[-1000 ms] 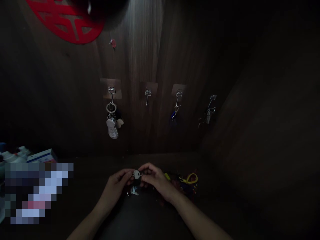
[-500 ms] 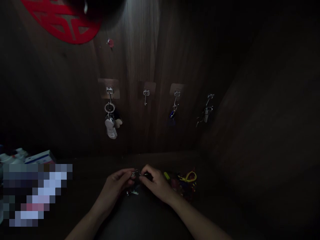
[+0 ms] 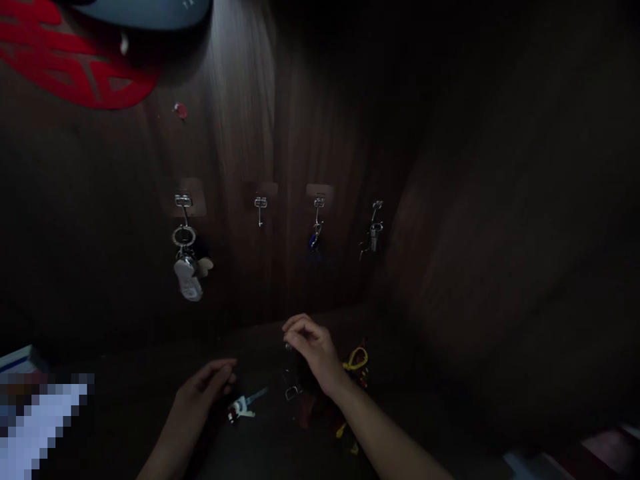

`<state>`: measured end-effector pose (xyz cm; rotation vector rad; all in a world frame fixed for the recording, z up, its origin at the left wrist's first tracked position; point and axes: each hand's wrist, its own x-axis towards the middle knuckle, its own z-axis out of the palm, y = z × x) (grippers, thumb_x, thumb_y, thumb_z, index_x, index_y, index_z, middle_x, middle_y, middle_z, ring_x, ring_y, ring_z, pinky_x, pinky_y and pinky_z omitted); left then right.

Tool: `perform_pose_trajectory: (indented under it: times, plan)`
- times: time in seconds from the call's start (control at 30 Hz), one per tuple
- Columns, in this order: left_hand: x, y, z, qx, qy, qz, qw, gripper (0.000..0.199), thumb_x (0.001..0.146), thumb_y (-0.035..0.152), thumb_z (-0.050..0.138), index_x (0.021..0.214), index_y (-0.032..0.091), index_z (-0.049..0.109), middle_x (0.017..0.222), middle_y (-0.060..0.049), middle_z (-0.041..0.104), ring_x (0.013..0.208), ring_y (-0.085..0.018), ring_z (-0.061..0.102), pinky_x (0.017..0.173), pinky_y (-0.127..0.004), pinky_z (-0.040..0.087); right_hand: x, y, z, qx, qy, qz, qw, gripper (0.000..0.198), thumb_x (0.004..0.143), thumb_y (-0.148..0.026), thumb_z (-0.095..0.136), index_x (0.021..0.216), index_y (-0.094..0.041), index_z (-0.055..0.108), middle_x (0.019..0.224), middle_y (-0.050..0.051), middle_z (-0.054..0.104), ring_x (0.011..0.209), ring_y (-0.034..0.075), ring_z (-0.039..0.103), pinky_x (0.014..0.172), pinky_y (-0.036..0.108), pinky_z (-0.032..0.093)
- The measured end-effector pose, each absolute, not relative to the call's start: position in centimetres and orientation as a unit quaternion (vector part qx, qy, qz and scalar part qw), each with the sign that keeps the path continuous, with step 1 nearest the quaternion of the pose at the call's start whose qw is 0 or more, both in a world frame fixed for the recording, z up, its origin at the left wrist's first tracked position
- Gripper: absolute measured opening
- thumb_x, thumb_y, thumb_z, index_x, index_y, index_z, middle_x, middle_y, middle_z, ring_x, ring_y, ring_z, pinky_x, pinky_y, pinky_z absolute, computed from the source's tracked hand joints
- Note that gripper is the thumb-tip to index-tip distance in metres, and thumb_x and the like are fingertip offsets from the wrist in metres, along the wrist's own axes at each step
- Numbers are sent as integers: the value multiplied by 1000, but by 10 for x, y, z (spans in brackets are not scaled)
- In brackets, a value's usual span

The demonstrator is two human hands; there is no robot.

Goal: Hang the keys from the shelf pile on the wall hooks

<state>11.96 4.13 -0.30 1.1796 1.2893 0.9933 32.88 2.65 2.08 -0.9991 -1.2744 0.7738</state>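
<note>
My right hand [image 3: 311, 348] is closed in a pinch, with a small shiny metal piece [image 3: 288, 346] at its fingertips; its exact kind is too dark to tell. Below those fingers shows a metal clasp or ring [image 3: 291, 393]; I cannot tell whether it hangs from the hand or lies on the surface. Off to the left, my left hand [image 3: 209, 385] has its thumb and fingers curled together, and nothing shows between them. Just right of it, a key with a pale fob [image 3: 243, 407] lies on the dark surface.
On the dark wooden wall hang a key bunch [image 3: 188, 277], a bare hook [image 3: 261, 212], a blue-tagged ring [image 3: 315, 241] and a metal clip [image 3: 374, 237]. Yellow cord [image 3: 357, 359] and dark items lie beside my right forearm. A box [image 3: 23, 361] stands at the left.
My hands have parted: the left has drawn back leftward, while the right has risen slightly with the metal piece. The view has swung right, so the wall hooks sit further left and lower.
</note>
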Motion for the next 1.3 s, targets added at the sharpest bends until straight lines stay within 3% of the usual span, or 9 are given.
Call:
perform_pose_trajectory:
  times: [0.13,0.27,0.53,0.7,0.97,1.3]
  plan:
    - [119,43,-7,521,552,406,509,45,62,59,65,86,21,72,85,-4,73,87,-25,67,70,-28,53,357,29,34,-415,-428,364,716,16,75,-34,63,70,-19,65,94,5,67,87,17,60,77,29,45]
    - [119,44,-10,543,550,388,503,38,63,55,64,83,24,72,83,-2,74,86,-25,69,74,-28,53,390,30,52,-381,-380,318,781,20,77,-37,61,85,-19,68,100,8,69,96,20,61,83,33,46]
    - [125,45,-4,563,548,358,504,34,58,54,62,75,27,72,81,-2,75,85,-28,69,77,-32,53,464,45,106,-353,-318,118,872,24,67,-35,71,83,-19,64,93,4,69,79,14,64,65,24,49]
    - [128,41,-3,586,538,347,496,32,60,53,61,75,27,72,80,-1,74,84,-27,68,76,-30,52,497,66,136,-390,-352,4,851,22,67,-31,70,82,-18,62,85,2,68,72,12,63,66,24,48]
    - [125,41,-13,644,511,315,474,26,70,48,56,78,28,70,80,1,74,84,-23,68,75,-25,50,508,87,148,-481,-474,-81,733,17,72,-30,62,83,-17,65,81,3,67,77,15,61,74,29,47]
    - [125,40,-12,677,512,287,444,29,74,47,50,81,26,69,78,2,72,81,-20,66,72,-24,50,513,86,141,-496,-501,-56,707,25,73,-31,60,92,-17,64,94,8,68,89,19,62,84,35,47]
